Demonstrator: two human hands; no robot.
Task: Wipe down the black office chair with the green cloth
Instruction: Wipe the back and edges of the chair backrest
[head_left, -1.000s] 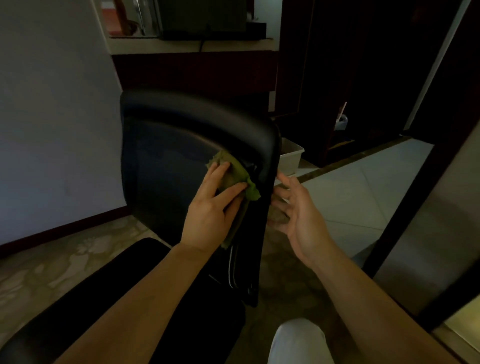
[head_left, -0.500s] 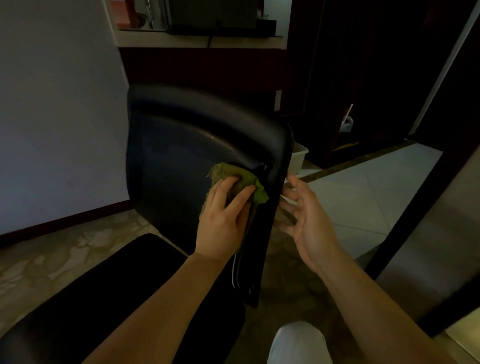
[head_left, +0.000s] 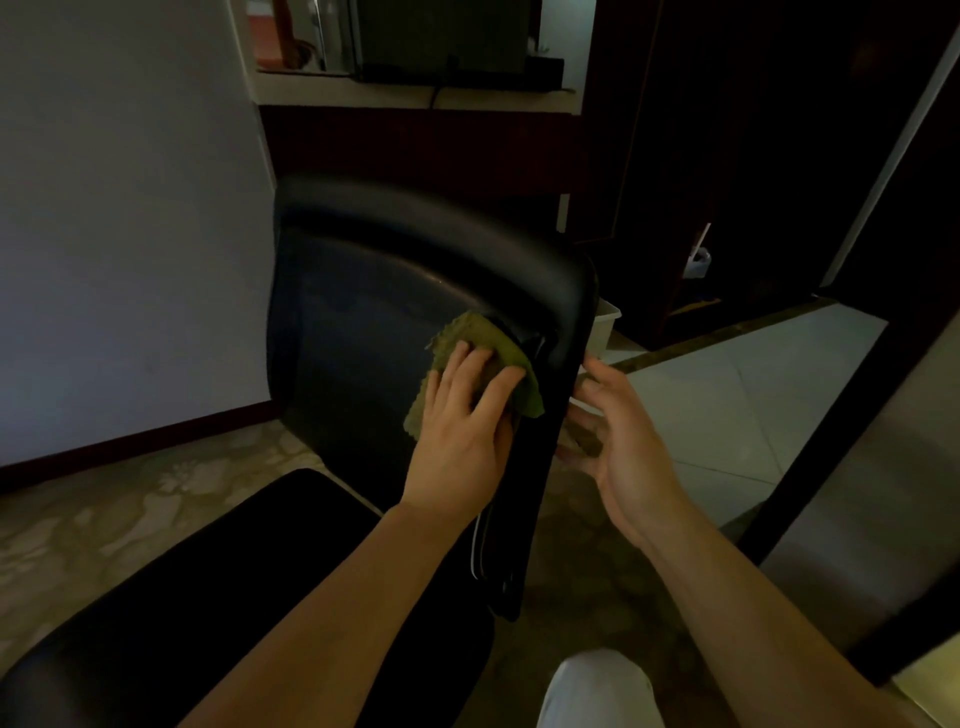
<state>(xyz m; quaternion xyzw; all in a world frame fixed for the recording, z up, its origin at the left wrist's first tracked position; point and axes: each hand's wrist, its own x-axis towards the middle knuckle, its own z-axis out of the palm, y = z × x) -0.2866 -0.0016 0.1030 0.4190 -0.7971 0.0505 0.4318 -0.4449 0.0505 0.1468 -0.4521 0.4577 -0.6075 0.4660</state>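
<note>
The black office chair (head_left: 363, 312) stands in front of me, its backrest upright and its seat (head_left: 218, 597) at the lower left. My left hand (head_left: 462, 415) presses the green cloth (head_left: 488, 345) flat against the right side of the backrest's front, fingers spread over it. My right hand (head_left: 618, 431) hovers just behind the backrest's right edge, palm turned to the chair, fingers straight and holding nothing. Whether its fingertips touch the edge I cannot tell.
A pale wall (head_left: 119, 208) rises to the left. A counter (head_left: 415, 96) with appliances is behind the chair, and a white bin (head_left: 608, 322) stands on the floor behind the backrest. Dark door frames (head_left: 831, 415) cross at the right. My knee (head_left: 597, 691) shows at the bottom.
My left hand has slid the cloth down and back up along the backrest's right side, ending with the fingers flatter. My right hand stays beside the edge.
</note>
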